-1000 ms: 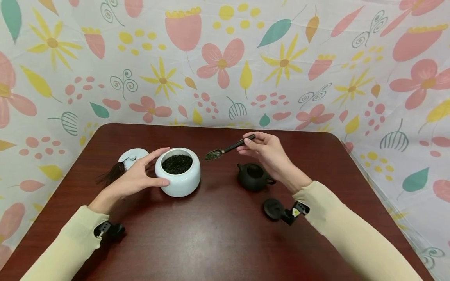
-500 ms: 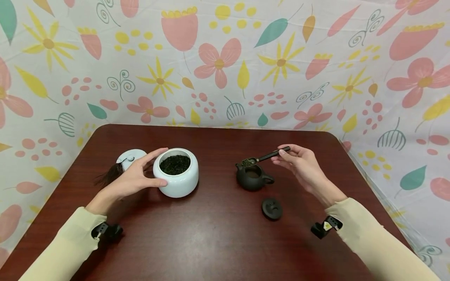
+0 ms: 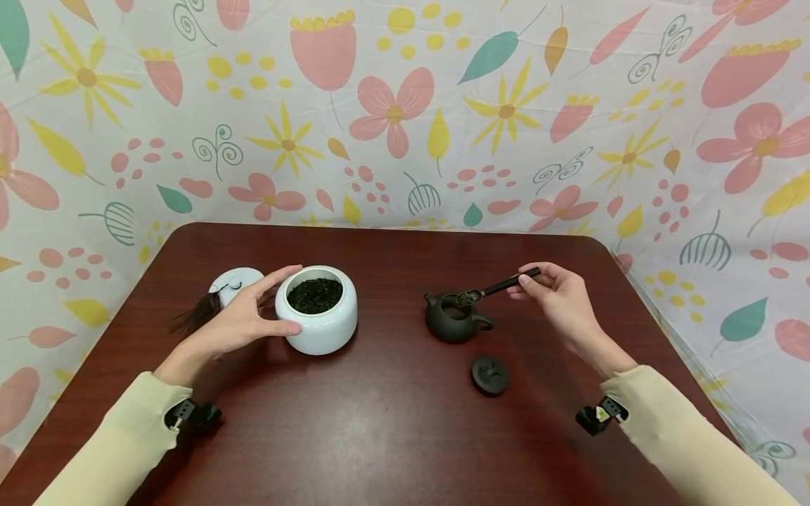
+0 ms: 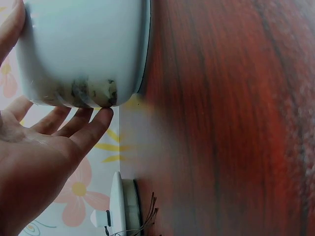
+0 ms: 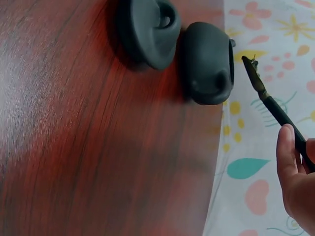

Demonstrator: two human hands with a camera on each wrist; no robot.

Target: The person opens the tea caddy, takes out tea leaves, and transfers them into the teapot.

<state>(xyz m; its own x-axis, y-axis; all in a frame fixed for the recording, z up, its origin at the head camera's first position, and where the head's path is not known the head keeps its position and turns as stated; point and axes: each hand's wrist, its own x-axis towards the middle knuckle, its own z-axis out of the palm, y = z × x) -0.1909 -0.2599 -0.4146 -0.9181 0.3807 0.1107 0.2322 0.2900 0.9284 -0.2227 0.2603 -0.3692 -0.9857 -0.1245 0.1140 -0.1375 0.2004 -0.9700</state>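
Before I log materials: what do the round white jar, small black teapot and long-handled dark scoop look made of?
Round white jar: likely glazed ceramic; smooth, with soft glossy highlights.
Small black teapot: probably unglazed clay; matte, dull sheen without sharp reflections.
Long-handled dark scoop: handle maybe wood or plastic, smooth and dark; brassy tint at the neck hints at metal, unconfirmed.

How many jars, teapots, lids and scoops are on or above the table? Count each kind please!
Jars: 1, a shiny round white jar of dark leaves
Teapots: 1, a small round black teapot
Lids: 2, a round white lid and a round black lid
Scoops: 1, a slim dark scoop
Total: 5
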